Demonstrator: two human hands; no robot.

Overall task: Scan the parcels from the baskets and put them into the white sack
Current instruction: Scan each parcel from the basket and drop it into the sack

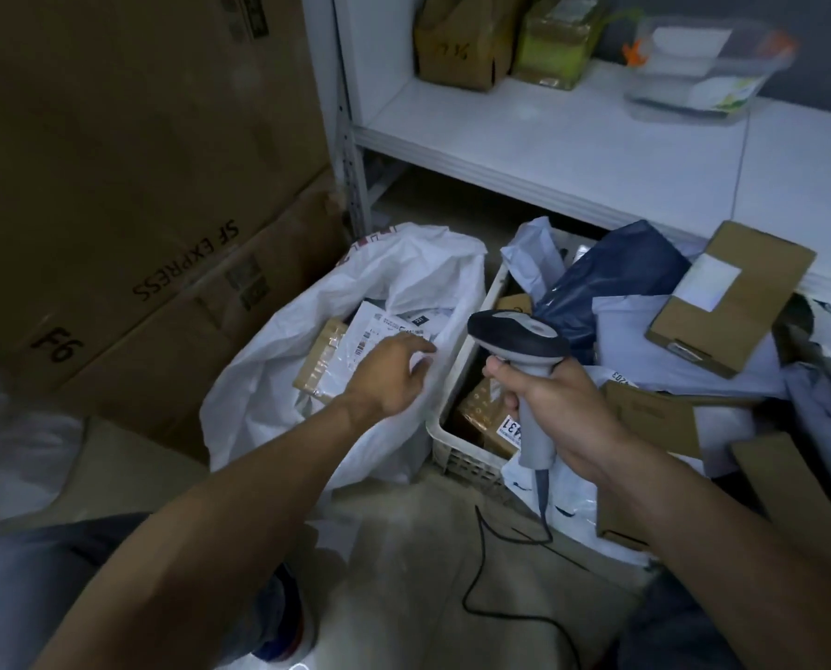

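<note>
The white sack (278, 379) stands open on the floor at centre left, with a labelled white parcel (379, 326) and a brown taped box (319, 362) inside. My left hand (391, 374) hovers over the sack's mouth, fingers relaxed, holding nothing. My right hand (549, 403) grips the handle of a grey barcode scanner (524, 350), its dark head pointing left, above the white basket (457, 452). That basket holds a brown box (481, 418) with a numbered label, a dark blue mailer (616, 282) and grey mailers.
Large cardboard cartons (128, 186) are stacked at the left. A white shelf (573, 147) with boxes and a clear container runs along the back. Flat cardboard parcels (732, 297) pile up at the right. The scanner's black cable (481, 573) trails across the floor.
</note>
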